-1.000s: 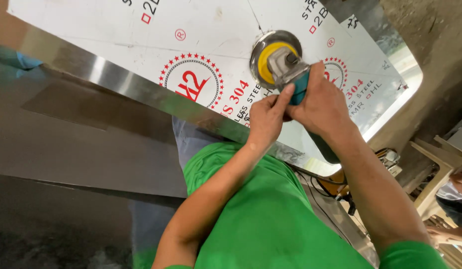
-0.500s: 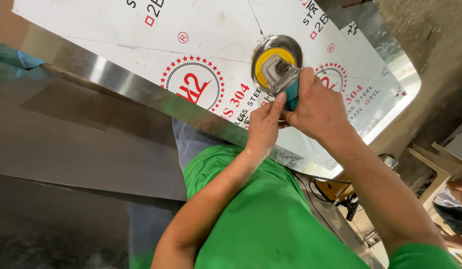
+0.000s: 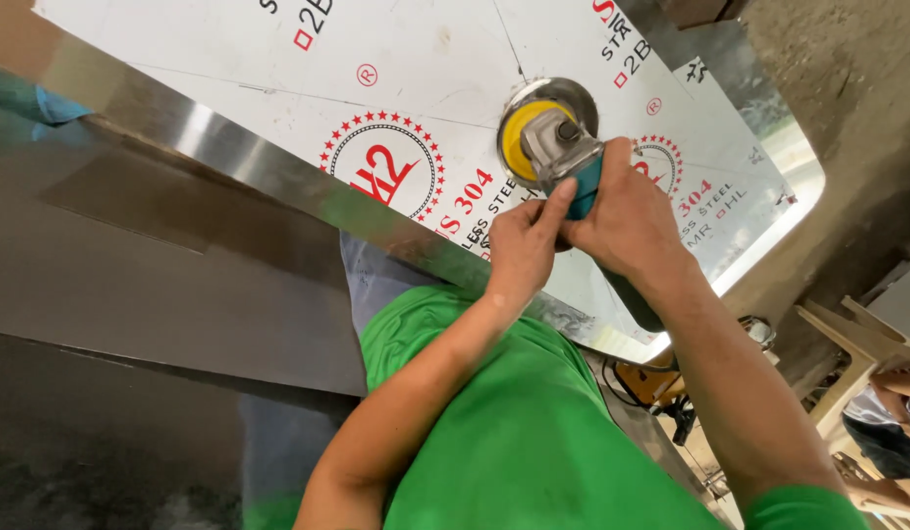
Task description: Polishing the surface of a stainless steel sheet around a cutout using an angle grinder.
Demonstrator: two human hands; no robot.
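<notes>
The head view is being filled by a large white film-covered stainless steel sheet (image 3: 278, 88) printed with red and black markings, and by a teal-bodied angle grinder with a grey metal head and a yellow disc under a round silver guard (image 3: 551, 137), which is being held against that sheet near a thin dark line running across the film. The grinder's teal body is being gripped by the right hand (image 3: 627, 221), whose fingers are being wrapped closed around it from the right side. The left hand (image 3: 519, 245) is being pressed against the tool from below and from the left, its fingers curled closed against the body just under the grey head, with the forefinger laid along the teal housing. The two hands are being kept touching one another around the tool.

A bright bare band of folded steel edge (image 3: 278, 177) is being shown running diagonally below the film-covered face, and a dull grey metal panel (image 3: 160, 285) is lying beneath it at the left. A green short-sleeved shirt (image 3: 534, 432) is being worn by the person, both forearms reaching up from it. A pale wooden frame (image 3: 857, 344) is standing at the lower right, beside a part of another person (image 3: 887, 412).
</notes>
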